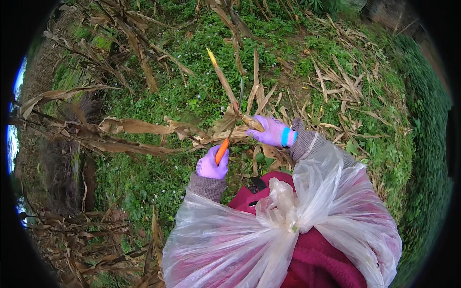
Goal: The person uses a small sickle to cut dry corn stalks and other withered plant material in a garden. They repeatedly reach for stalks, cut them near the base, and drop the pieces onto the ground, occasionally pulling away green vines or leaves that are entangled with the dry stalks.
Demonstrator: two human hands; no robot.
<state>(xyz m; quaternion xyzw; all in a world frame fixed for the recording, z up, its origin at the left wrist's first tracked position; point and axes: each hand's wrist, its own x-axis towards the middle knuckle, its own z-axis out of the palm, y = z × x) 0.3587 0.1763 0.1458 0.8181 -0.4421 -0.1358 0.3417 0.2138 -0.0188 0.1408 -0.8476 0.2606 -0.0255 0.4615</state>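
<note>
My left hand, in a light purple glove, is closed around the orange handle of a sickle. The thin, curved sickle blade rises from it and crosses a dry corn stalk. My right hand, in a matching glove with a blue cuff, grips the stalk's thicker near part. The stalk slants up and left to a pale yellow tip. Dry brown leaves hang about the stalk and stretch to the left. Whether the blade touches the stalk cannot be made out.
Standing dry corn stalks are at the far left, with more withered stalks at the near left. Low green weeds cover the ground. Cut dry stalks lie to the right. A knotted clear plastic sheet covers my front.
</note>
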